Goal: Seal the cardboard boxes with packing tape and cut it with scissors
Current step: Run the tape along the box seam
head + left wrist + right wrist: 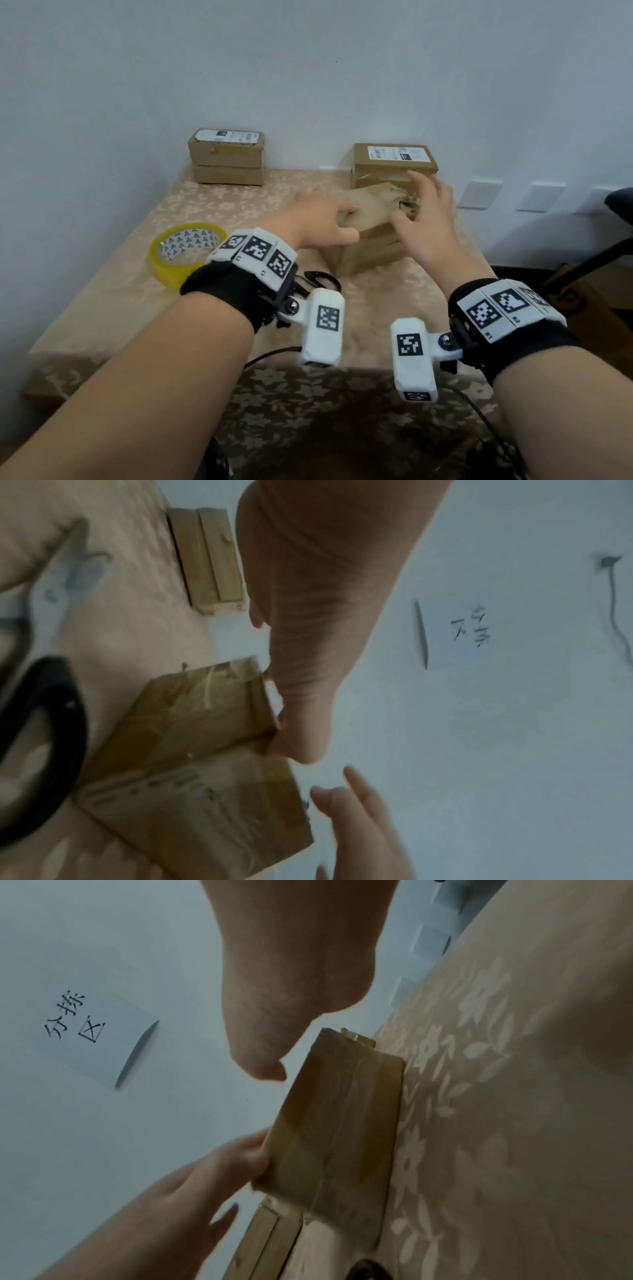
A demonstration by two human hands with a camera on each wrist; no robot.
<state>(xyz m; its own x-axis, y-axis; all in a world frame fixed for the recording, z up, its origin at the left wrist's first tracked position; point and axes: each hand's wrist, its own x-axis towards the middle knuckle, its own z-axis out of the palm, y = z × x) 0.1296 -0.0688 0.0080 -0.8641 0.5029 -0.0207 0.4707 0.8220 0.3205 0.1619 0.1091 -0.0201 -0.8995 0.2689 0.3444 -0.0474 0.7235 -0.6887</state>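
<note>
A brown cardboard box (371,240), wrapped in glossy tape, stands mid-table on the floral cloth. My left hand (344,222) grips its left top edge, fingers on the lid and thumb on the near face; the left wrist view shows that hand (294,723) at the box (192,750) rim. My right hand (416,209) hovers with spread fingers just off the box's right top corner, holding nothing; its thumb (267,1069) stays a little clear of the box (335,1123). A yellow tape roll (185,250) lies to the left. Black-handled scissors (322,279) lie under my left wrist.
Two boxes stacked (226,156) stand at the back left against the wall. A labelled box (394,162) sits right behind the held one. The table (102,308) drops off on the left and the near side. A dark chair part (616,205) is at the right.
</note>
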